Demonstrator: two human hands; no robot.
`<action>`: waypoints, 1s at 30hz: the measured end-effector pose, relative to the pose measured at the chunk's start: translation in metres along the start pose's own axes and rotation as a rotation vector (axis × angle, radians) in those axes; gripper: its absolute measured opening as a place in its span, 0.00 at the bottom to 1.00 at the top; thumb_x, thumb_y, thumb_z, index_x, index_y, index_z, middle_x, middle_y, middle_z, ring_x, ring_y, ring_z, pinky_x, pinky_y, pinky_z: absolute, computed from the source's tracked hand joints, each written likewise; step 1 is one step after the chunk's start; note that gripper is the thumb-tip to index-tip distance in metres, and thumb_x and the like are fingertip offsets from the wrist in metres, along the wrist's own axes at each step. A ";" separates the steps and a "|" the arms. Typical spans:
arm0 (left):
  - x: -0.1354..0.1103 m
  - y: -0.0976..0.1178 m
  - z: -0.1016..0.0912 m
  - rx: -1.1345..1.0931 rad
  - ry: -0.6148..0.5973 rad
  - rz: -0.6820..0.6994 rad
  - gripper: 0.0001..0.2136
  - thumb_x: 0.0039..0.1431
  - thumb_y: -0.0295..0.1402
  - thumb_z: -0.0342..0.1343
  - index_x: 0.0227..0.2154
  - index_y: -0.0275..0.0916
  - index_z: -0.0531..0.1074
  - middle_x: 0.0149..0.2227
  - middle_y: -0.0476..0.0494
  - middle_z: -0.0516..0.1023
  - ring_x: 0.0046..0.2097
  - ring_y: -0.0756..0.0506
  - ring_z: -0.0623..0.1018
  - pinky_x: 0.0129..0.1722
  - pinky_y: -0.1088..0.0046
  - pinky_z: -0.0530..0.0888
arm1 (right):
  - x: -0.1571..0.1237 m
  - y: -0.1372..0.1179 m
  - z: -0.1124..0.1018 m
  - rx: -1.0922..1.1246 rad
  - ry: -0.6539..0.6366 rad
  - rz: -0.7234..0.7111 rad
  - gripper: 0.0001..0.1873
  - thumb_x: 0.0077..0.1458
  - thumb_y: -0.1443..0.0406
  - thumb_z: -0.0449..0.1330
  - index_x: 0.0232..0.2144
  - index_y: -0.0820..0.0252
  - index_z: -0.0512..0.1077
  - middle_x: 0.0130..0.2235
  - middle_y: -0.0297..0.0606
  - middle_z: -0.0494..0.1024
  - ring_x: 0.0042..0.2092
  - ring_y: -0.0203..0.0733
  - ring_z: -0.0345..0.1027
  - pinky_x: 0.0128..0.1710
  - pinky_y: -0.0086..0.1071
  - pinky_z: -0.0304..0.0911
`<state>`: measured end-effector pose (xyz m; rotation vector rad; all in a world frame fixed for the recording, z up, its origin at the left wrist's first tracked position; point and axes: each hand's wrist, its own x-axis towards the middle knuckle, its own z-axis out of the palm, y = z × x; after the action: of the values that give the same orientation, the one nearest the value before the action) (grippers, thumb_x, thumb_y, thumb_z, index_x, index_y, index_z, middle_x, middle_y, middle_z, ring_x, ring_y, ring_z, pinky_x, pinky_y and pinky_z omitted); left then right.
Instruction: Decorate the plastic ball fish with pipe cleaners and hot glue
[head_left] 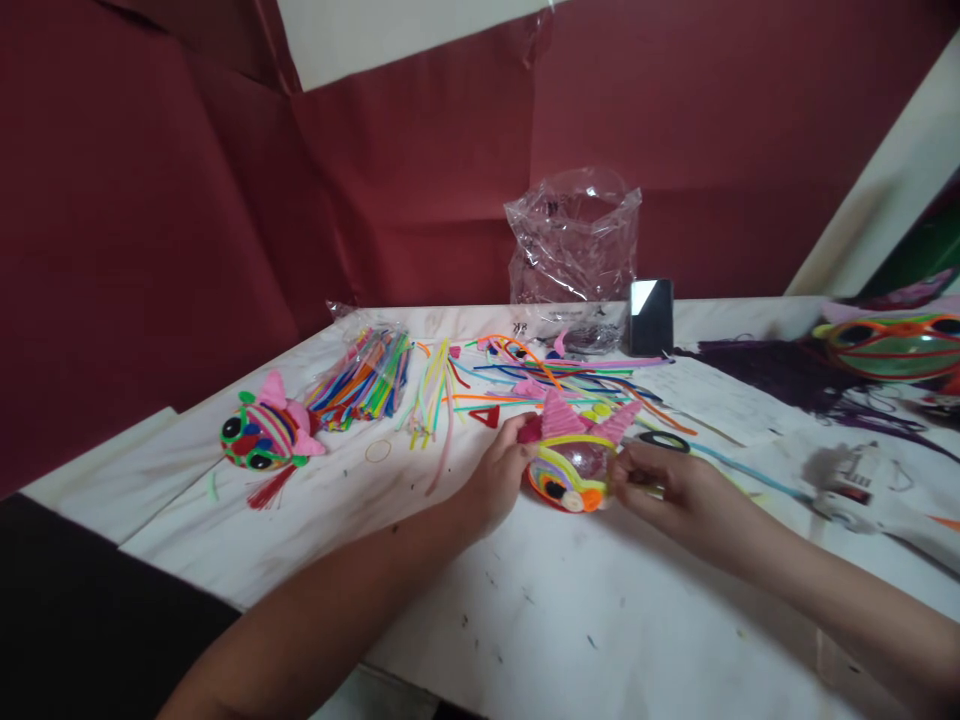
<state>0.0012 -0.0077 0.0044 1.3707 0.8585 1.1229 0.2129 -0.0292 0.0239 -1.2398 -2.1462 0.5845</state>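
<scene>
A rounded craft animal figure [577, 460] sits in front of me, with pink ears, yellow pipe-cleaner edging, a black eye and orange and cream dots on a clear body. My left hand [504, 475] grips its left side, fingers partly hidden behind it. At its right edge, the fingers of my right hand [660, 482] are pinched together; what they hold, if anything, is hidden. Black-handled scissors [664, 441] lie just behind my right hand. Loose pipe cleaners [555, 375] in many colours are spread behind the figure.
A second animal figure [262, 435] with a red tassel stands left, near bundled pipe cleaners [367, 375]. A clear plastic bag [574, 250] and dark phone-like device [651, 318] stand behind. On the right are a white glue gun [855, 495], paper sheet [712, 400] and another figure [892, 350].
</scene>
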 end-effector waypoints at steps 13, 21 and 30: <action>-0.003 0.009 -0.001 0.102 0.020 -0.024 0.22 0.56 0.30 0.49 0.55 0.39 0.64 0.56 0.39 0.71 0.56 0.41 0.70 0.58 0.62 0.64 | 0.001 -0.002 -0.001 -0.027 0.026 0.032 0.11 0.52 0.58 0.51 0.23 0.56 0.63 0.23 0.33 0.68 0.26 0.38 0.60 0.26 0.31 0.57; -0.001 0.001 -0.003 0.052 0.038 -0.004 0.19 0.59 0.37 0.50 0.54 0.40 0.66 0.57 0.40 0.72 0.60 0.40 0.68 0.60 0.62 0.63 | 0.001 0.003 0.002 -0.002 0.044 0.001 0.10 0.52 0.59 0.51 0.22 0.56 0.63 0.22 0.32 0.68 0.25 0.37 0.59 0.25 0.30 0.56; -0.003 0.005 0.003 0.003 0.040 -0.067 0.25 0.53 0.33 0.56 0.56 0.37 0.62 0.57 0.35 0.70 0.58 0.38 0.70 0.59 0.59 0.64 | 0.001 0.003 -0.001 0.016 0.056 0.002 0.10 0.51 0.60 0.54 0.21 0.57 0.64 0.22 0.32 0.67 0.25 0.35 0.58 0.24 0.28 0.56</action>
<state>0.0028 -0.0117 0.0096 1.3167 0.9285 1.1010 0.2146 -0.0268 0.0231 -1.2350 -2.0909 0.5603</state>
